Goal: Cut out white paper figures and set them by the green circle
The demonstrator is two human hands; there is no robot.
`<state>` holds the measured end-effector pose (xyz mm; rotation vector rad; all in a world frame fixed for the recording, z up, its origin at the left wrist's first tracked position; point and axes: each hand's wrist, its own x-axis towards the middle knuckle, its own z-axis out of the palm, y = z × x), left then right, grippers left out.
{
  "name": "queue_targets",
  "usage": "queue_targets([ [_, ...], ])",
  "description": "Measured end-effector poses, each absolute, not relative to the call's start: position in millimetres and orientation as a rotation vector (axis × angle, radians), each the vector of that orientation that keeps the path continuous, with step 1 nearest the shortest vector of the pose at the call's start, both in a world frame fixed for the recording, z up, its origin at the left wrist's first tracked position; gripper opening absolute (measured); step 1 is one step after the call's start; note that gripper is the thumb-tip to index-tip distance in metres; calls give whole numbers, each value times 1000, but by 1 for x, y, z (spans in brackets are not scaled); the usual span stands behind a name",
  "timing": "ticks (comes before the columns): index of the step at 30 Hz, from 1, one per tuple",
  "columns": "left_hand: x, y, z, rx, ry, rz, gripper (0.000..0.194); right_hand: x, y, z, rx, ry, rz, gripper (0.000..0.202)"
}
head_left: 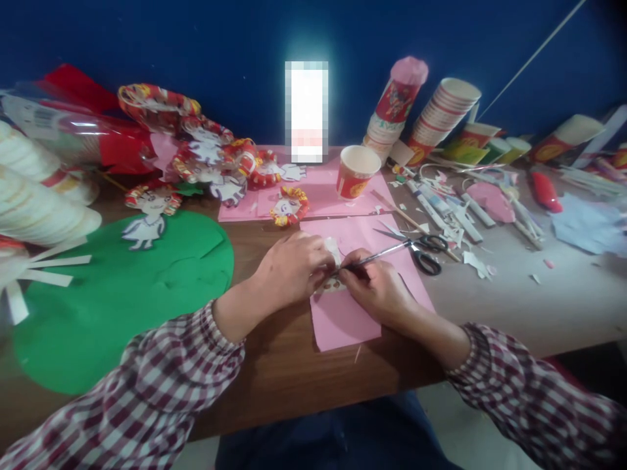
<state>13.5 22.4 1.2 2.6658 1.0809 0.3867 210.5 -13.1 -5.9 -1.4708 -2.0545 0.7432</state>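
Pen (378, 253) in right hand (379, 287); single cup (356, 179) upright, stacked cups (441, 121) nested

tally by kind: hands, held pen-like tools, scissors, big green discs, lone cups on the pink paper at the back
Hands (left hand, right hand): 2
Held pen-like tool: 1
Scissors: 1
Big green disc: 1
Lone cup on pink paper: 1
Total: 6

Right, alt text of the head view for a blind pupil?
The left hand touches a small pale piece over pink paper; the right hand grips a pen-like tool. Around them: scissors, a paper cup, a green disc.
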Motion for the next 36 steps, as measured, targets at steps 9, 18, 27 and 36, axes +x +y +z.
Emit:
queue_targets([
  [9,14,23,-1,2693,1064,387,13,209,-13,-3,-1401,-2042,737,6],
  [18,13,23,-2,2674,1074,379,14,209,-13,-3,-1378,-2049,752,4],
  [27,13,24,-2,2675,1071,370,14,210,-13,-4,-1386,-2079,738,6],
  [36,13,23,-2,2677,1071,392,14,211,-12,-4,-1404,-2086,754,9],
])
